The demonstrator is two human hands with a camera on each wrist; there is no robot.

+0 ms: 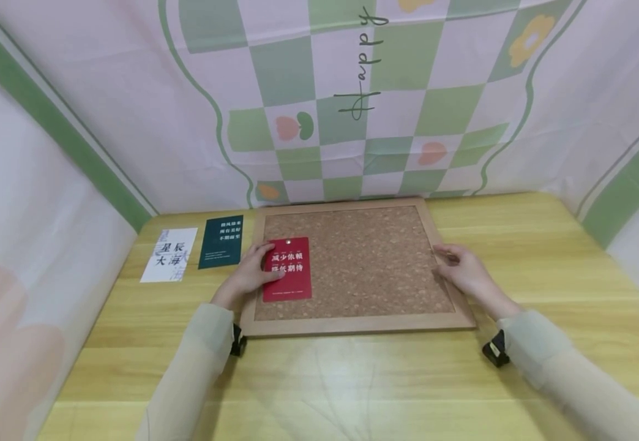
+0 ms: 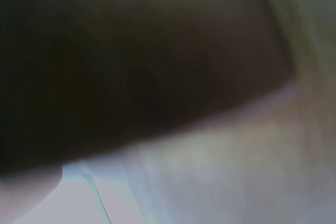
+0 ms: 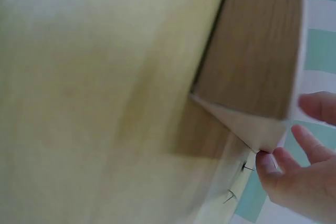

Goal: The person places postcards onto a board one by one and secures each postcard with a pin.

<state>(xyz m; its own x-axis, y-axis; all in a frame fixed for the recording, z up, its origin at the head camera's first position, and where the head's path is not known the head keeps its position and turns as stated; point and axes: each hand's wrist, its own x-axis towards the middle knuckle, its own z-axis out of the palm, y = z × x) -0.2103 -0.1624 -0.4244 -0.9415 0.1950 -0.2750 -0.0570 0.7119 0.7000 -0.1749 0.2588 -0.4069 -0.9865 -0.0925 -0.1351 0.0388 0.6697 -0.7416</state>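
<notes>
A wood-framed cork board lies on the table with a red card flat on its left part. A small shiny pin head shows at the card's top. My left hand rests across the board's left frame, its thumb stretched over the card and a fingertip at the card's upper left. At the opposite side, my right hand touches the board's right edge. Its spread fingers reach the frame's corner in the right wrist view. Dark blur fills most of the left wrist view.
Left of the board lie a dark green card and a white card, both printed with characters. Two thin dark pin-like bits show near the right fingers. A checked cloth hangs behind the wooden table.
</notes>
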